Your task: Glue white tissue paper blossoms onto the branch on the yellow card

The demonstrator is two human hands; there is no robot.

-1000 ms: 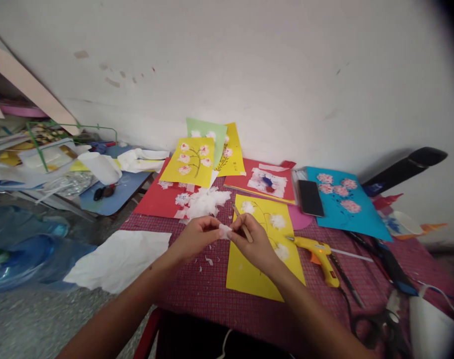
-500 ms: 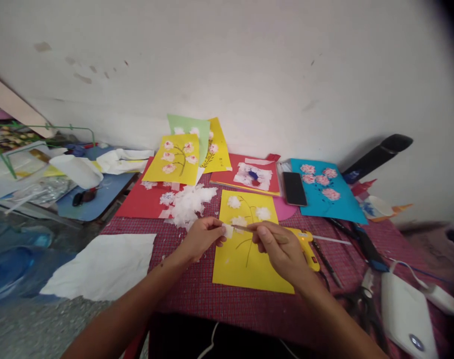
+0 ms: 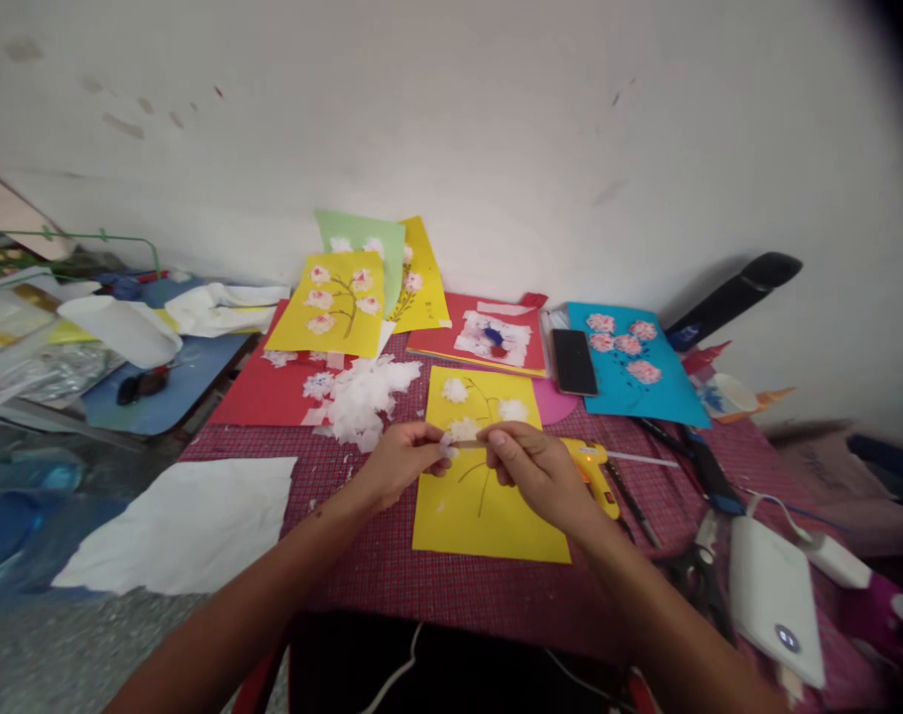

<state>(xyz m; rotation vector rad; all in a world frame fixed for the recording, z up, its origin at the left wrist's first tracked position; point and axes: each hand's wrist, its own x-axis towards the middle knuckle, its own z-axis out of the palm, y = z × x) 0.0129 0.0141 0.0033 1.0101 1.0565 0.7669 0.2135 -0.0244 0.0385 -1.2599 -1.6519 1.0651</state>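
Observation:
My left hand pinches a small piece of white paper between thumb and fingers. A thin brownish stick is gripped in my right hand, its tip at the paper. Both hands are over a yellow sheet with a drawn branch and several white paper blossoms. Left of the sheet lies a pile of white paper pieces. Partly behind my right hand is a yellow glue gun.
Finished flower pictures lean at the back, among them a yellow one and a blue one. A phone, scissors and a white power bank lie right. White paper overhangs the table's left edge.
The paper piece has gone from flat to bunched around the stick's tip. My hands have come a little closer together. The whole view has shifted slightly.

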